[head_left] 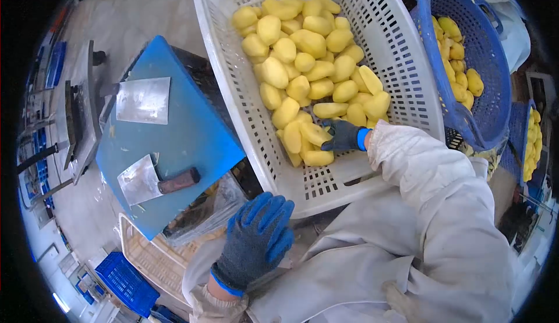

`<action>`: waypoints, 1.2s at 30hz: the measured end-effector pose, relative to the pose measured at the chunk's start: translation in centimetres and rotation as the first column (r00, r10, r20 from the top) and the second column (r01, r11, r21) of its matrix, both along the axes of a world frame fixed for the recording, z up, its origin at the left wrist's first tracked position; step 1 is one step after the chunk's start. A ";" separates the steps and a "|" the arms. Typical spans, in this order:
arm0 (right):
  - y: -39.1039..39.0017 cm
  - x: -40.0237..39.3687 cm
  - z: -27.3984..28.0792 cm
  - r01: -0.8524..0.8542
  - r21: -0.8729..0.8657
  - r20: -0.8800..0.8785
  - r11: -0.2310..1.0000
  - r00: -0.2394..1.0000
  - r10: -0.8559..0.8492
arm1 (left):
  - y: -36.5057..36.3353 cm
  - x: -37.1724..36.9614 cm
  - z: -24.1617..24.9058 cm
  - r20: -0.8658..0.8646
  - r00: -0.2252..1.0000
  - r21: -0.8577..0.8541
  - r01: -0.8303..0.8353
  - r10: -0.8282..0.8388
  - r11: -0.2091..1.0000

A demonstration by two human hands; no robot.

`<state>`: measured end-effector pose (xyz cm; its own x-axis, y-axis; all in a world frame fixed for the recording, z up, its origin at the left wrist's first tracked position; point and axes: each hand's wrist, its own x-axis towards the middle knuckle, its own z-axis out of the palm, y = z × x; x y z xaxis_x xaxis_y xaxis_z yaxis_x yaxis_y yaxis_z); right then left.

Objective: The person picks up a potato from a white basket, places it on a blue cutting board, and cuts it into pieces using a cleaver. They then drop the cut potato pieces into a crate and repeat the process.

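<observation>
A white slotted plastic basket in front of me holds many pale yellow peeled potatoes. Inside its near right part is my right hand, in a dark glove with a blue cuff. Its fingers are closed against a peeled potato at the near end of the pile; part of the grip is hidden. My left hand, in a grey and blue glove, hovers outside the basket's near left corner. Its fingers are loosely bent, with nothing visible in them.
Left of the basket, two cleavers lie on a blue cutting board. A cream crate sits below it, near a blue crate. On the right, a blue round basket holds more yellow pieces.
</observation>
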<state>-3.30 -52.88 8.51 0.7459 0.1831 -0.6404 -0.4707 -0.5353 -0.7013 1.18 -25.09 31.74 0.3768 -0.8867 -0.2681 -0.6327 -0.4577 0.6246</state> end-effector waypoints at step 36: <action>-3.2 3.0 -4.0 -0.052 -0.521 0.216 0.852 0.958 0.191 | 14.6 13.7 -1.7 -0.220 0.370 -0.264 -0.913 0.903 0.310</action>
<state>-0.27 -56.03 4.48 0.8860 -0.0144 -0.4635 -0.2244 -0.8880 -0.4015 14.90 -10.46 30.06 0.9948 -0.0149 -0.1007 0.0778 -0.5265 0.8466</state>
